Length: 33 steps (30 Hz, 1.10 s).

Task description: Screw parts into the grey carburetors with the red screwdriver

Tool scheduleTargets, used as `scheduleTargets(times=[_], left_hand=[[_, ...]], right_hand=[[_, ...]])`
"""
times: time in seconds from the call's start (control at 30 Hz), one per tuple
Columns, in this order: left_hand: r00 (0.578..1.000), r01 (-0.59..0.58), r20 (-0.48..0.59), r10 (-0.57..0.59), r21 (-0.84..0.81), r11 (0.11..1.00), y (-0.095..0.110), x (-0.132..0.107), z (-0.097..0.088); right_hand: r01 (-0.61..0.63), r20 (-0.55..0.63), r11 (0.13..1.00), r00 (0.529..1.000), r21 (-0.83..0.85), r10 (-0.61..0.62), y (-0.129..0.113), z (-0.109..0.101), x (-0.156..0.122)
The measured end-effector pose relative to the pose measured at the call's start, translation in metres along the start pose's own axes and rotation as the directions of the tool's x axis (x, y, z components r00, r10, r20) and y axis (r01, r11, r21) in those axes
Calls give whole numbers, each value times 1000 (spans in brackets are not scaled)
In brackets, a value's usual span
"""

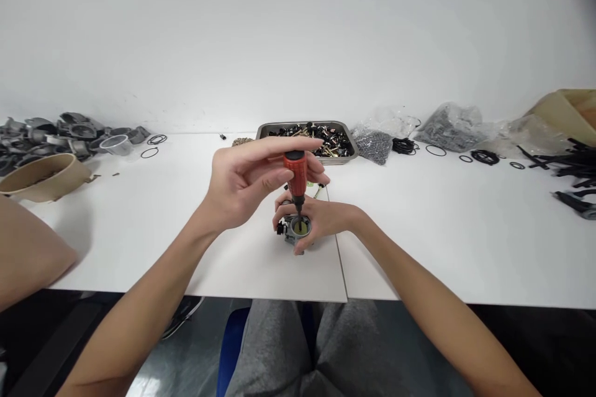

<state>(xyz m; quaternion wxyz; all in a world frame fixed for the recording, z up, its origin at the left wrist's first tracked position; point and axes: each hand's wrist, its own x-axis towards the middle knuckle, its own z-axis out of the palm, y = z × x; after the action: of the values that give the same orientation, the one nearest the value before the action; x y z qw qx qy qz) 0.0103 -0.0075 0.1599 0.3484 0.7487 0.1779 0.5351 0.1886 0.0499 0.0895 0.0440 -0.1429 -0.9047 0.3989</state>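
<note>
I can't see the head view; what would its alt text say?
The left hand holds a red-handled screwdriver pointed into a round-bored metal housing, gripped by the right hand on a white table, before a metal tray of small parts.

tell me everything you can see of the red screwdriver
The short screwdriver with a ridged red handle has a black cap, a dark collar and a thin, dark, metal-looking shaft; the handle looks like plastic or rubber. It stands nearly upright above the white table, its shaft reaching into the round opening of a grey metal housing. The left hand holds the handle between thumb and fingers. Whether its tip touches the yellowish disc inside is unclear.
</note>
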Motion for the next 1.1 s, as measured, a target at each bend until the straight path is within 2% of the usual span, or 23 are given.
scheduleTargets(times=[0.07,0.17,0.37,0.47,0.53,0.63,0.7,0.8,0.87,1.0,1.1], left_hand=[[1000,-23,21,22,17,1000,0,2,0],[997,-69,-31,71,40,997,1,3,-1],[997,78,30,-77,-28,997,5,4,-6],[998,0,-56,-1,-12,1000,3,4,-6],[997,-11,-83,10,-8,1000,1,3,-7],[999,49,-20,-49,-5,999,1,3,-7],[999,37,14,-37,16,999,2,5,-5],[999,-41,-25,42,56,998,2,5,-3],[998,-40,-50,43,57,998,2,4,-4],[999,34,35,-34,17,999,4,4,-7],[1000,-15,24,14,49,999,4,5,-5]], right_hand=[[-20,18,1000,1000,11,20,-1,-1,0],[-39,43,999,998,27,38,-2,-1,0],[-42,20,999,999,9,42,-1,-1,0],[-40,27,999,999,11,40,-1,0,0],[-27,21,1000,999,10,27,-1,0,0],[-22,10,1000,1000,12,22,-1,0,0],[-40,15,999,999,24,39,-1,0,0],[-52,28,998,998,38,51,-2,-1,0],[-28,15,999,1000,31,27,-2,-1,0],[-9,1,1000,1000,7,9,-1,-1,0],[-19,12,1000,1000,21,18,0,-1,0]])
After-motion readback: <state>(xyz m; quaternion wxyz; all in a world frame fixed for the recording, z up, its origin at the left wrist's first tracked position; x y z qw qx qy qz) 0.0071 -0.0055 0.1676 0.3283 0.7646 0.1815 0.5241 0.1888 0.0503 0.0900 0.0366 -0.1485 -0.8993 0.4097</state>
